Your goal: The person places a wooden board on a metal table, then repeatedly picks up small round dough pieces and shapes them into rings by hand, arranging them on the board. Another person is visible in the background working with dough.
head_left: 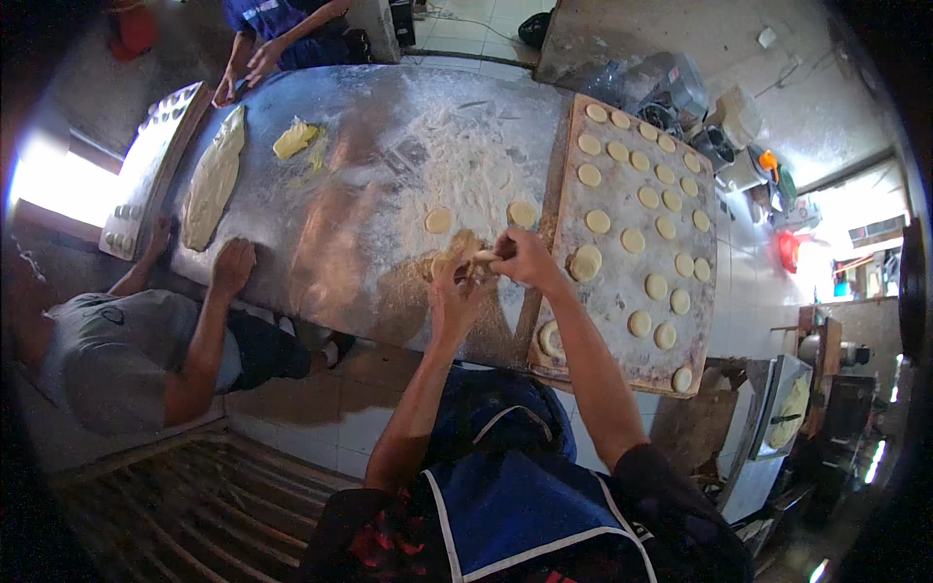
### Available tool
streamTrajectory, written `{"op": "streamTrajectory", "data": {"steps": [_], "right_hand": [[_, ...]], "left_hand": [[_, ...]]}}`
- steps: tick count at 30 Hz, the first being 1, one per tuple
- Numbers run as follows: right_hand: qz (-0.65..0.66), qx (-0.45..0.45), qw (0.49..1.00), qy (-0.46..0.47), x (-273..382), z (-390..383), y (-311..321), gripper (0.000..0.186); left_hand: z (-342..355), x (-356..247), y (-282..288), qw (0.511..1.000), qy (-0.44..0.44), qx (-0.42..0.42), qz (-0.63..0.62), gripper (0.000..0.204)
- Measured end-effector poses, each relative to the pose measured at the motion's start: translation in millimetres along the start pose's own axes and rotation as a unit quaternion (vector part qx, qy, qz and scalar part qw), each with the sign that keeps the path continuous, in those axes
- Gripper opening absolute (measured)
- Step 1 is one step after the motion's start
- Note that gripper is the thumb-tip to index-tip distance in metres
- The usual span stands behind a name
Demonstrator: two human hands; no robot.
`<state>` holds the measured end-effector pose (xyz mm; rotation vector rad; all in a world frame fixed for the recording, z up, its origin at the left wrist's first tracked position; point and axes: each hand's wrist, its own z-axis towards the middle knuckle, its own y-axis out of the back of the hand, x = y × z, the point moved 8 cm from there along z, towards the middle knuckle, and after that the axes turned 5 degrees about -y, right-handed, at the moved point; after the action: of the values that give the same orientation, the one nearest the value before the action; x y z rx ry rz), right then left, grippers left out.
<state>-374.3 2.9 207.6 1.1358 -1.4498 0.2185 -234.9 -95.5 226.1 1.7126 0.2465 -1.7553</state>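
Observation:
Above the near edge of the floured metal table, my left hand (454,306) and my right hand (526,259) come close together. A small pale piece of dough (484,257) is between them, with the right fingers pinching its right side. The left fingers are curled up around its other side; fingers and dough overlap there, so the exact grip is partly hidden. Just beyond my hands, two flat dough rounds lie on the flour: a left round (439,221) and a right round (522,214).
At my right, a wide board (610,291) carries many dough rounds. A long dough slab (214,180) and a yellow lump (294,139) lie to the left. A person in grey (126,345) is at the left edge; another in dark blue (292,44) stands opposite. Slatted wood (185,505) is lower left.

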Motion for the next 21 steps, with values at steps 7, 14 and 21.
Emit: {"op": "streamTrajectory", "data": {"steps": [7, 14, 21], "right_hand": [[0.206, -0.154, 0.966, -0.031, 18.0, -52.4, 16.5, 0.043], [0.250, -0.180, 0.951, -0.036, 28.8, -89.3, 30.4, 0.056], [0.627, -0.159, 0.757, -0.092, -15.7, -106.9, 28.4, 0.036]], "left_hand": [[10.2, 20.3, -37.2, 0.889, 0.191, 0.055, -0.414, 0.027], [11.0, 4.2, -64.1, 0.862, 0.206, 0.132, -0.444, 0.038], [3.6, -52.3, -86.3, 0.882, 0.003, 0.295, -0.366, 0.046]]}}
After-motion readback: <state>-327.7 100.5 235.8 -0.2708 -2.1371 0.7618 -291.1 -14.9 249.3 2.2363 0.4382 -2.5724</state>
